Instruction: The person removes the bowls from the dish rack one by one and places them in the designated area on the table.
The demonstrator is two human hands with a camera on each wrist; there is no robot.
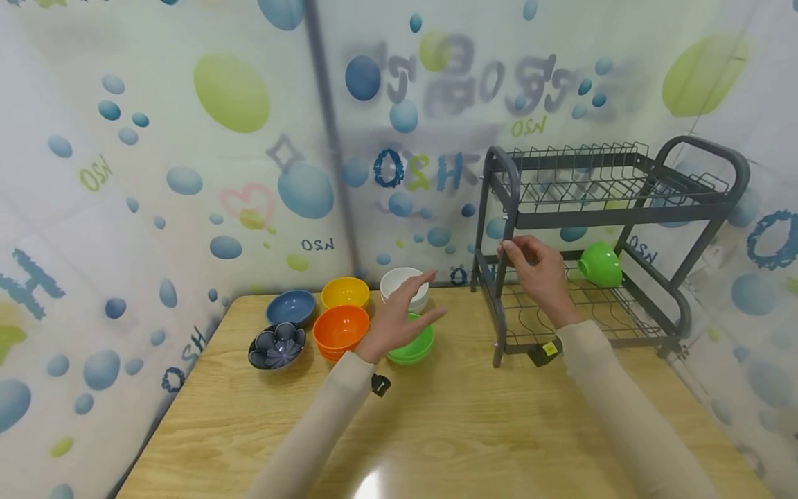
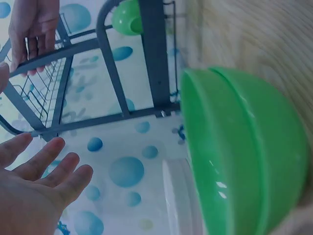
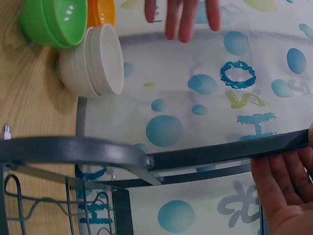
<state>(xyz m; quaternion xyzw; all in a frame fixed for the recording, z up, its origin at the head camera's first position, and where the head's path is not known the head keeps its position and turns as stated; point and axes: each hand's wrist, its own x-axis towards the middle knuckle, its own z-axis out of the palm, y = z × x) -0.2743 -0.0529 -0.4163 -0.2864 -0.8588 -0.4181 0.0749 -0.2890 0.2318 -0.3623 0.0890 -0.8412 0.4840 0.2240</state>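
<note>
My right hand point(image 1: 541, 277) holds the left upright post of a two-tier dark grey dish rack point(image 1: 598, 219); in the right wrist view its fingers point(image 3: 279, 178) lie against the post, and the thumb is mostly cut off. A green bowl point(image 1: 601, 265) rests tilted on its side on the lower tier, right of that hand. My left hand point(image 1: 394, 324) hovers over two nested green bowls point(image 1: 416, 350), fingers spread and holding nothing. Behind them stands a stack of white bowls point(image 1: 399, 279). In the left wrist view the left fingers point(image 2: 63, 169) are apart from the bowls.
Left of the green bowls stand stacked orange bowls point(image 1: 341, 329), a yellow bowl point(image 1: 345, 294), a blue bowl point(image 1: 291, 307) and a dark petal-patterned bowl point(image 1: 277, 346). Everything sits on a wooden table point(image 1: 449, 430), against a patterned wall covering point(image 1: 430, 215). Wire dividers line the rack's upper tier.
</note>
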